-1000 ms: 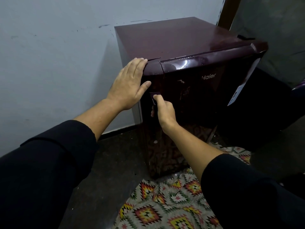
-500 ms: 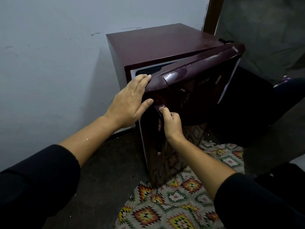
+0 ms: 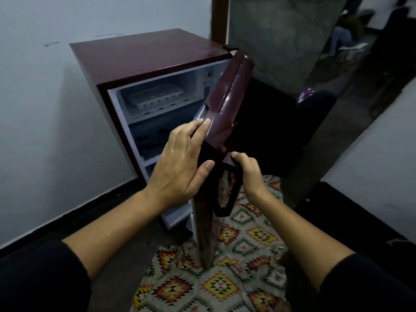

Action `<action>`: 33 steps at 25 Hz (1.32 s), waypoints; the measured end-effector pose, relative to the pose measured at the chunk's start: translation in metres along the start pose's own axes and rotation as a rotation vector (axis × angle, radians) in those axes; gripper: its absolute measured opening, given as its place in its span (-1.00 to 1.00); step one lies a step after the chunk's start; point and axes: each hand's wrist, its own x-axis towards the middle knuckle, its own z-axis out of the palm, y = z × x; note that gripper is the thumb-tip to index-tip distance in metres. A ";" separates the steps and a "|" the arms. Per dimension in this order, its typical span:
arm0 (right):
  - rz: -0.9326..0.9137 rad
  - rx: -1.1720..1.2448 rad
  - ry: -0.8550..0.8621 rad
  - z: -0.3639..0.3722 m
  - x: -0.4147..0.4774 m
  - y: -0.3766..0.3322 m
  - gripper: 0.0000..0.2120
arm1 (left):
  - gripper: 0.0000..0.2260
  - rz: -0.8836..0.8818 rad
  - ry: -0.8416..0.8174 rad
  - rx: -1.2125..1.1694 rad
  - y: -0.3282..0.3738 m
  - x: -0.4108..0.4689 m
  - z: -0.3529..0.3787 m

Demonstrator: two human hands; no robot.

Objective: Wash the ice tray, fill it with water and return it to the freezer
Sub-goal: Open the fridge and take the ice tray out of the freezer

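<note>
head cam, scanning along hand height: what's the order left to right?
white wall → fridge interior → left hand, flat against the door's edge → fridge door → right hand, gripping the handle

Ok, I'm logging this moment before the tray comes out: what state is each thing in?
Door: swung wide open.
Tray: lying in the top compartment, untouched; contents unclear.
Left hand: flat against the door's edge.
Right hand: grips the handle.
Rug: spread under the door.
</note>
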 end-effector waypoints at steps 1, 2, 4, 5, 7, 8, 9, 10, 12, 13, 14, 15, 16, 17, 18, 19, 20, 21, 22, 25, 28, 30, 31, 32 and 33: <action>-0.009 -0.025 0.015 -0.016 -0.003 0.000 -0.47 | -0.36 0.020 0.001 -0.039 0.009 0.003 0.006; -0.019 -0.060 0.041 -0.031 -0.006 0.000 -0.46 | -0.35 0.036 -0.007 -0.080 0.018 0.006 0.012; -0.042 -0.152 0.139 -0.062 -0.013 -0.002 -0.52 | -0.35 0.075 -0.041 -0.144 0.033 0.015 0.023; -0.057 -0.211 0.205 -0.077 -0.017 -0.006 -0.56 | -0.35 0.090 -0.055 -0.168 0.038 0.020 0.028; -0.113 -0.297 0.344 -0.106 -0.025 -0.020 -0.69 | -0.36 0.106 -0.074 -0.195 0.048 0.032 0.041; -0.149 -0.314 0.409 -0.119 -0.029 -0.030 -0.77 | -0.36 0.115 -0.082 -0.198 0.051 0.039 0.048; -0.194 -0.329 0.464 -0.133 -0.034 -0.041 -0.85 | -0.37 0.129 -0.092 -0.196 0.057 0.046 0.057; -0.250 -0.351 0.494 -0.144 -0.039 -0.053 -0.88 | -0.38 0.144 -0.103 -0.188 0.061 0.052 0.065; -0.381 -0.422 0.498 -0.161 -0.050 -0.073 -0.84 | -0.38 0.167 -0.123 -0.171 0.074 0.062 0.082; -0.451 -0.466 0.487 -0.167 -0.055 -0.080 -0.80 | -0.39 0.171 -0.136 -0.165 0.081 0.066 0.091; -0.526 -0.516 0.474 -0.174 -0.060 -0.086 -0.77 | -0.39 0.174 -0.148 -0.163 0.090 0.070 0.100; -0.593 -0.572 0.453 -0.181 -0.065 -0.090 -0.75 | -0.38 0.174 -0.156 -0.163 0.097 0.075 0.108; -0.648 -0.633 0.424 -0.187 -0.068 -0.091 -0.73 | -0.38 0.176 -0.158 -0.165 0.105 0.080 0.117; -0.682 -0.700 0.390 -0.194 -0.070 -0.091 -0.70 | -0.37 0.178 -0.156 -0.167 0.112 0.085 0.124; -0.694 -0.766 0.357 -0.202 -0.071 -0.089 -0.68 | -0.37 0.180 -0.153 -0.167 0.119 0.090 0.132; -0.696 -0.829 0.336 -0.211 -0.072 -0.087 -0.66 | -0.37 0.185 -0.152 -0.164 0.126 0.096 0.139; -0.693 -0.882 0.326 -0.220 -0.071 -0.084 -0.63 | -0.37 0.190 -0.153 -0.158 0.133 0.102 0.147; -0.689 -0.927 0.323 -0.230 -0.069 -0.081 -0.60 | -0.36 0.195 -0.156 -0.149 0.138 0.107 0.154; -0.687 -0.967 0.325 -0.242 -0.067 -0.080 -0.57 | -0.36 0.200 -0.161 -0.137 0.144 0.114 0.162; -0.678 -1.086 0.338 -0.278 -0.055 -0.078 -0.53 | -0.35 0.212 -0.188 -0.093 0.156 0.133 0.184; -0.646 -1.173 0.382 -0.313 -0.038 -0.078 -0.52 | -0.33 0.225 -0.220 -0.034 0.170 0.157 0.207; -0.610 -1.207 0.411 -0.334 -0.026 -0.080 -0.52 | -0.32 0.229 -0.240 0.002 0.178 0.173 0.223; -0.582 -1.220 0.421 -0.343 -0.019 -0.080 -0.52 | -0.32 0.229 -0.250 0.018 0.182 0.182 0.231; -0.548 -1.229 0.429 -0.352 -0.013 -0.081 -0.52 | -0.31 0.225 -0.260 0.031 0.187 0.190 0.240; -0.512 -1.236 0.433 -0.360 -0.007 -0.082 -0.51 | -0.31 0.217 -0.271 0.040 0.191 0.198 0.248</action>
